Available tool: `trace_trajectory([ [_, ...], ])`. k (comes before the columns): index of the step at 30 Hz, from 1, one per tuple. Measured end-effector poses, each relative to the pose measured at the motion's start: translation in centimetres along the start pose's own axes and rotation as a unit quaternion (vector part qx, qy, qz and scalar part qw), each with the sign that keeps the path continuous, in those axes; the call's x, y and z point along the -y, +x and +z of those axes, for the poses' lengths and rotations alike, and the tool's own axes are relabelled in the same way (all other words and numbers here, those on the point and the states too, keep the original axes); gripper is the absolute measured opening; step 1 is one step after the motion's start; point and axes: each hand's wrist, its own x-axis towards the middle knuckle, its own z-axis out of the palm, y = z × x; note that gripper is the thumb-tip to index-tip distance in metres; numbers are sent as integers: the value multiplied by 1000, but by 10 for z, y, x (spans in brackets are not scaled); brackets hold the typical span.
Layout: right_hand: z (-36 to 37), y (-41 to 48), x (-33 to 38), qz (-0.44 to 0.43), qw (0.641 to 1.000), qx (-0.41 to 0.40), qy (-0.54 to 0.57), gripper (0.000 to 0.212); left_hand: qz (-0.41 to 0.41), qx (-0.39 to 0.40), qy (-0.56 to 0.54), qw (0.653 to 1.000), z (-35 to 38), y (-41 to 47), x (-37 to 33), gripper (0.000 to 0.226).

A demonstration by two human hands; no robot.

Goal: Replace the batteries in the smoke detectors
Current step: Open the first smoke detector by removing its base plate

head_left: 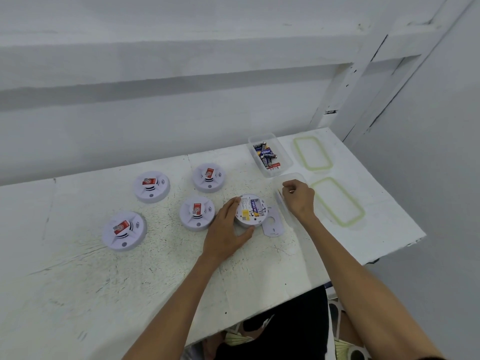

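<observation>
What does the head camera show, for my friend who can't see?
A left hand holds an opened smoke detector on a white table; the right hand curls over a clear tub. Four more detectors lie left.

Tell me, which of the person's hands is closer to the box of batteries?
Right. The right hand, pinching a small item, hovers over the clear container just in front of the battery box; the left hand grips the opened smoke detector, farther away.
</observation>
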Motion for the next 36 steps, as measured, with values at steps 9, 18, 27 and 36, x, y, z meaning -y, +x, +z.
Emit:
trace_trajectory([
  [9, 4, -36, 15, -277, 955, 19, -108, 14, 1, 0, -5, 1000, 0, -1, -3, 88],
  [18, -3, -45, 23, -362, 898, 146, -203, 16, 11, 8, 2, 1000, 0, -2, -3, 89],
  [27, -5, -43, 40, -358, 852, 207, -322, 23, 25, 2, 3, 1000, -1, -2, -3, 86],
  [36, -4, -40, 46, -398, 801, 227, -386, 28, 34, -4, -4, 999, -2, -2, -5, 84],
])
